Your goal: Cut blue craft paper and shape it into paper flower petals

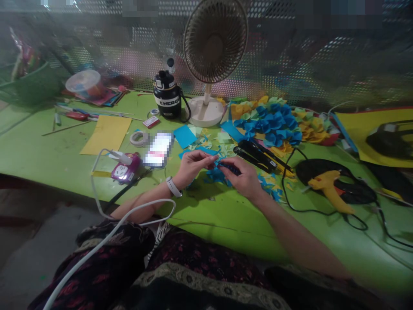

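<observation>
My left hand (197, 167), with a white watch on its wrist, has its fingertips pinched on a small piece of blue paper (217, 164). Close beside it, my right hand (243, 175) is closed around a small dark object (231, 168), whose kind the fingers hide. Both hands meet just above the green table (206, 219). Cut blue paper scraps (219, 177) lie under and around them. Just beyond my right hand is a black stapler (256, 157). Flat blue paper squares (185, 136) lie past my left hand.
A fan (213, 49) and a black flask (167, 97) stand behind. Blue paper petals (274, 122) are heaped back right. A yellow glue gun (332, 189) with a cord lies right. Left are a phone (158, 149), tape roll (138, 138), purple power adapter (125, 168) and white cable (129, 214).
</observation>
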Tool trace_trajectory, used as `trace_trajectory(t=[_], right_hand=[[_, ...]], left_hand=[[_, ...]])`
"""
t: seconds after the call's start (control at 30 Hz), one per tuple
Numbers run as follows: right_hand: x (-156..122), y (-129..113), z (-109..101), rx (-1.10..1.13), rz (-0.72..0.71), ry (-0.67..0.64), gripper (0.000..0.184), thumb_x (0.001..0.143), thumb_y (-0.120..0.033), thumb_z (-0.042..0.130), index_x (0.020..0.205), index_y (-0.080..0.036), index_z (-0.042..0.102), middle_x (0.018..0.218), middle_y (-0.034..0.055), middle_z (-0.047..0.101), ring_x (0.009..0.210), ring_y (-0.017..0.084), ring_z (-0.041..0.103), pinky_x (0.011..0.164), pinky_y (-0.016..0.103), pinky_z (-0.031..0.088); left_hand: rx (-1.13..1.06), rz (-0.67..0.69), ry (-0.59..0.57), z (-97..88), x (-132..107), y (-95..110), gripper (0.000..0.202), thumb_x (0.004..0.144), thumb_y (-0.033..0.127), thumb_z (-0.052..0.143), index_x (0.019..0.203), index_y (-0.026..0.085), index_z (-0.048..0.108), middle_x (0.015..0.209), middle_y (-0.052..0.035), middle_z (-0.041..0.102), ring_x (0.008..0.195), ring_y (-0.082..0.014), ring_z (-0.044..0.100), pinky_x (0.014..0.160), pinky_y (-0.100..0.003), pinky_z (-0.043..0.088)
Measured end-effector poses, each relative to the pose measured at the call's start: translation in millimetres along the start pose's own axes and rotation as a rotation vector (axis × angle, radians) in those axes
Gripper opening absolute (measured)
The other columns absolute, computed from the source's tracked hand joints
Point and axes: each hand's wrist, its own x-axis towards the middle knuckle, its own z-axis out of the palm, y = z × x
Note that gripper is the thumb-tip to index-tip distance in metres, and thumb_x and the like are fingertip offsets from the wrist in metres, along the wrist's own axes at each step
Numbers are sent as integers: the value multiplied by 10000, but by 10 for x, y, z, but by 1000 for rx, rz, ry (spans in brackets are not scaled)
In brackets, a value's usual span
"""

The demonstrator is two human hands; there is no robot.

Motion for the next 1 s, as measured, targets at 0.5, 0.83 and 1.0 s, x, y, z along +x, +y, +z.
trace_trajectory(t=[0.5,0.83,1.0], right_hand=[[87,-39,-101,425,319,-281,358,809,-559,717,887,-215,663,644,-34,630,407,94,511,410,252,444],[27,23,21,309,200,-82,346,815,-532,729,965,-225,673,840,23,699,579,136,614,565,303,545],[60,8,-34,277,225,-73,321,858,-549,662,877,-229,677,708,-3,634,478,125,546,481,292,492]], left_hand=[[-45,-57,-85,-53,16,-35,345,644,471,887,771,171,773,689,-23,744,562,-104,662,578,-239,576],[31,29,4,2,-5,36,395,614,510,892,656,157,721,604,-15,711,547,-103,644,589,-237,555],[35,40,-33,-23,6,-4,384,654,522,868,761,168,763,647,-20,728,591,-111,666,619,-247,568]])
